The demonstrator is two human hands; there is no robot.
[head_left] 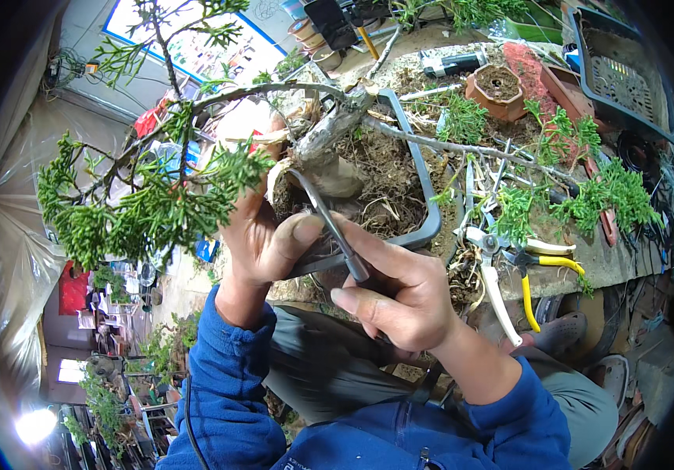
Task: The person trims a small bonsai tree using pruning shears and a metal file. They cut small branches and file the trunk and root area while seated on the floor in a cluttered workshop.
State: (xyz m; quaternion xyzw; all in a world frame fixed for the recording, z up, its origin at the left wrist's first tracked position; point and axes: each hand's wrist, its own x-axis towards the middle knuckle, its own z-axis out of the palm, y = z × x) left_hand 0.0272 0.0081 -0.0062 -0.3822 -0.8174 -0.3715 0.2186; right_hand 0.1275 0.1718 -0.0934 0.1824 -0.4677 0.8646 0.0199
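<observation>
A small juniper with a pale, gnarled trunk (329,137) leans over a dark rectangular plastic pot (426,184) of soil and roots. My left hand (262,247) is wrapped round the trunk's near left side, its fingers partly hidden behind wood and foliage. Between thumb and fingers, my right hand (407,294) grips a slim metal carving tool (327,207). The tool's narrow tip meets a pale, stripped patch of wood (280,180). My left thumb presses beside the shaft. Green foliage (149,200) hangs over my left forearm.
White-handled pruning shears (497,290) and yellow-handled cutters (530,286) lie at the right. Behind them are a terracotta pot (499,90) and a black plastic crate (627,74). A long branch (470,147) reaches right across the bench. Plastic sheeting (12,227) hangs at left.
</observation>
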